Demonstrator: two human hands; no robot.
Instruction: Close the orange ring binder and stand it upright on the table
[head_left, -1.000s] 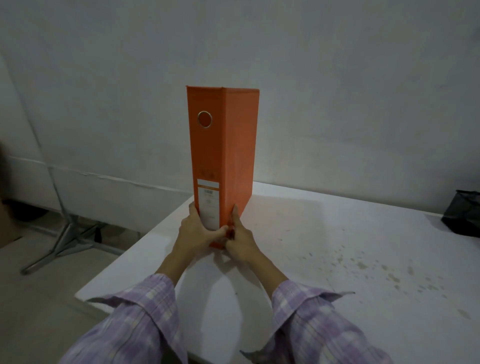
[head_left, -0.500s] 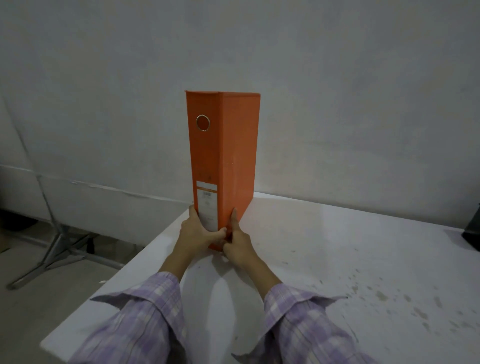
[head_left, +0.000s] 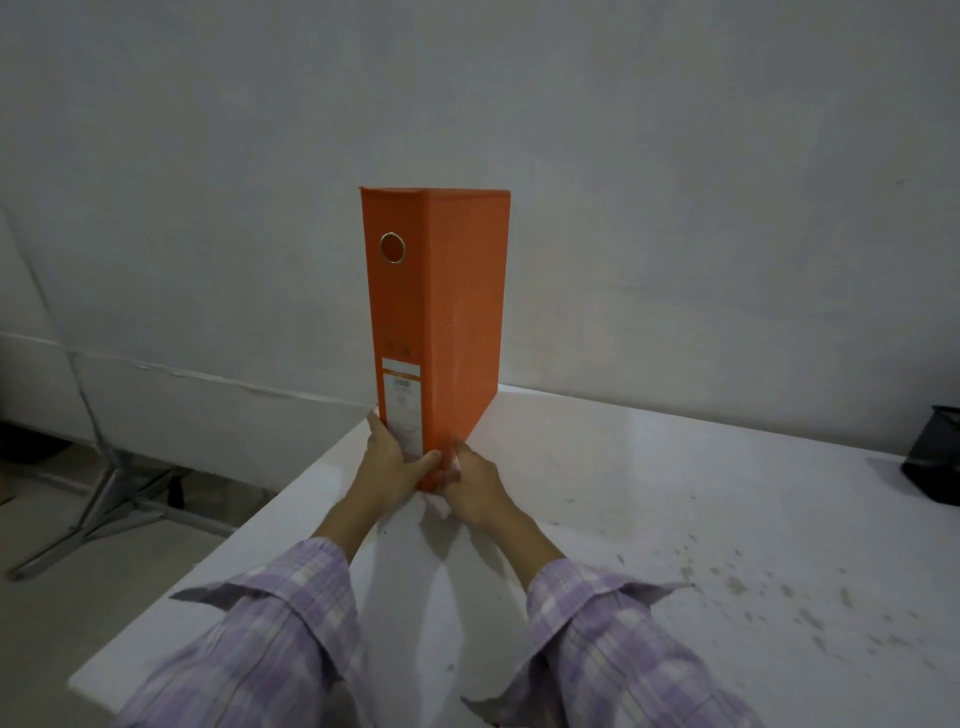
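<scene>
Binder (head_left: 441, 312) upright on table (head_left: 675, 493), bin (head_left: 935, 460) seemingly far right.

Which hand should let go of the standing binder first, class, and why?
Probably the right hand: it only rests against the orange ring binder's cover near the base, while the left hand wraps the spine, so it can steady the binder on the table.
</scene>
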